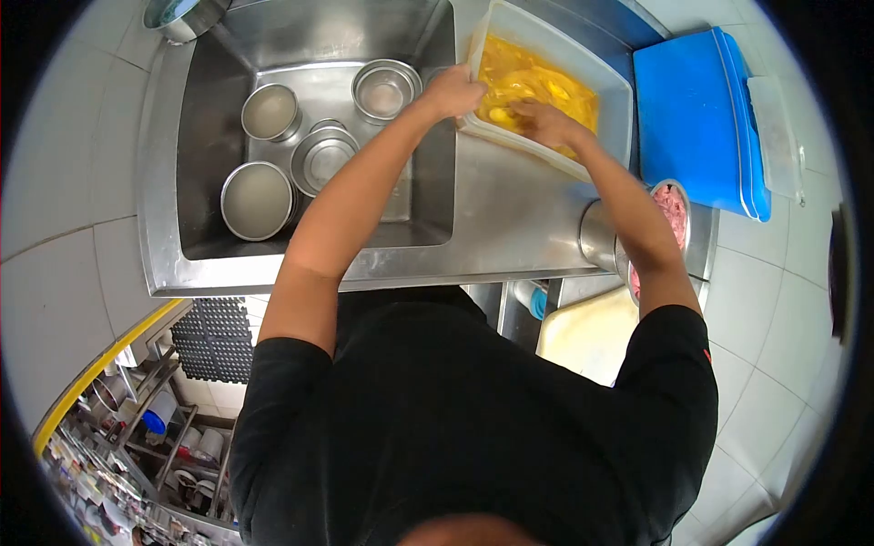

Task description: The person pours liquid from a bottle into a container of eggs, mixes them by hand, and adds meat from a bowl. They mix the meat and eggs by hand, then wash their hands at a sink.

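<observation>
A translucent white rectangular tub (626, 127) holds a wet yellow mixture (537, 77) with some brighter yellow lumps in it. My left hand (455, 93) is closed over the tub's near left corner, gripping the rim. Inside the tub, my right hand (549, 125) reaches down to the yellow mixture at the near side. Its fingers stretch out to the left beside a yellow lump (502, 115), with the fingertips partly hidden in the mixture.
A steel sink (317, 238) to the left holds several round metal pans, including one (259, 201) with cloudy liquid. Under my right forearm stands a metal container of pink meat (672, 211). A blue bin (696, 118) is at the right, against white tiles.
</observation>
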`<state>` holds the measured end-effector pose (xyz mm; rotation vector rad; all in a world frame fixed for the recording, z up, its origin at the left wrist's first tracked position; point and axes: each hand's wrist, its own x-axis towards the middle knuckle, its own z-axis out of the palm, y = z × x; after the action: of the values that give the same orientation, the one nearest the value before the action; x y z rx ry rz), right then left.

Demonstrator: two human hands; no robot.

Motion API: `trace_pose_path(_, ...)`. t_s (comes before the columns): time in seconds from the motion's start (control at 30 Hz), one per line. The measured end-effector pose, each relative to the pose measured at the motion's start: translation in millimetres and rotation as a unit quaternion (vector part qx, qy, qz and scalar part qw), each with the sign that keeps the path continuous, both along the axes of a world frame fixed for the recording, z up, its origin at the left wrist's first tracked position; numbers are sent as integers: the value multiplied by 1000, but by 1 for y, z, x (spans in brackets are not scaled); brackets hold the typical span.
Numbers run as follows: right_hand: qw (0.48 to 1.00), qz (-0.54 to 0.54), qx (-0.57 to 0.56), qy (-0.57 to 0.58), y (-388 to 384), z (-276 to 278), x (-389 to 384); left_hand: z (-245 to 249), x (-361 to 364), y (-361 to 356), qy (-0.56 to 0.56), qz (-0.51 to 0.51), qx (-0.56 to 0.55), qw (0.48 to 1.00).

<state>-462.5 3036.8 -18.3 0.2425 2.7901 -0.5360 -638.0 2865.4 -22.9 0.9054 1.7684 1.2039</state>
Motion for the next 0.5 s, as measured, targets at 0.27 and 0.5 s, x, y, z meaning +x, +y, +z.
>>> trace_pose_path(0.27,996,-40,39,63,24,-37,-60,10,3,0,38,-1,-7,999)
trace_pose_path(0.5,998,24,-16,-55,-38,5,-46,2,7,0,15,23,-4,1000)
